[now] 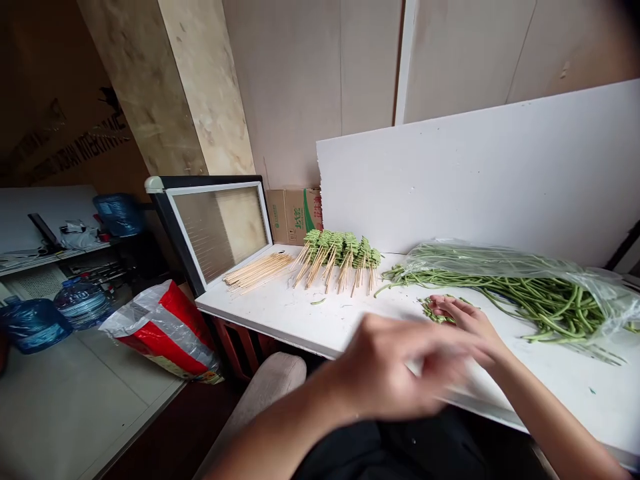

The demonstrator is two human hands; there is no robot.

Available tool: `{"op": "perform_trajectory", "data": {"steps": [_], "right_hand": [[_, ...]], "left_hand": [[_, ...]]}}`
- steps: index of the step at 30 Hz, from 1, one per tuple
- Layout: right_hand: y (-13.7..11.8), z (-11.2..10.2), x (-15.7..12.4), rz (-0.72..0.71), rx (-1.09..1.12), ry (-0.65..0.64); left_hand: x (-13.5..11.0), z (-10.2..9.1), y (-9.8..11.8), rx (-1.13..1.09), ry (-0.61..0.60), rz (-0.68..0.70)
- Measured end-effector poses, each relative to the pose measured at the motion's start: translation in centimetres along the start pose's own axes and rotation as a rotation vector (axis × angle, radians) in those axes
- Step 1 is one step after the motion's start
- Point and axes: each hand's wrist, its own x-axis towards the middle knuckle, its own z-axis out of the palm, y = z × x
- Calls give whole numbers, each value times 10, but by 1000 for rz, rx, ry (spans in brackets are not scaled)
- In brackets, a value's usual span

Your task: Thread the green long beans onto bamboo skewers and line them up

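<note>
My left hand [395,370] is smeared by motion in front of the table's near edge. Its thumb and fingers curve toward the right, and whether they hold anything is unclear. Farther right, my right hand [467,320] reaches over the table beside a small pile of cut green bean pieces [434,312]. Its fingers look loosely stretched out, with nothing visible in them. Long green beans [520,290] lie behind it, partly inside a clear plastic bag [480,255]. Green bean skewers [343,250] are stacked at the back, their bare sticks pointing toward me.
Loose bamboo sticks [257,270] lie left of the skewers, near a framed glass panel [220,227]. A cardboard box [287,217] stands behind. One bean piece [318,302] rests on the white table [300,323]. A red and white bag [163,330] sits on the floor.
</note>
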Motion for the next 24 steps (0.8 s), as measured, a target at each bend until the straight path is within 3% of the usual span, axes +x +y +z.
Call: {"op": "perform_trajectory", "data": {"steps": [2,4,5,7,9,12,15,24], "right_hand": [[0,-2,1,3,14,-3],[-1,-3,1,9,25,-6],[-1,-3,1,10,26,-7],[-1,-2,0,10,14,-12],[-2,-1,-1,12,-2,-20],[-3,3,-3,21,-19,-37],[-3,6,-5,37,-23,-47],[-2,8,-7,49,-32,-25]], "left_hand": [[-18,-15,-59,64,156,-182],[-47,-38,-131,231,211,-458],[-64,-51,-166,353,156,-647],[-100,-79,-225,605,-117,-989],[-132,-104,-263,666,-207,-1105],[-166,-129,-289,737,-294,-1188],[-186,-140,-302,783,-388,-1216],[-196,-147,-331,886,-552,-1242]]}}
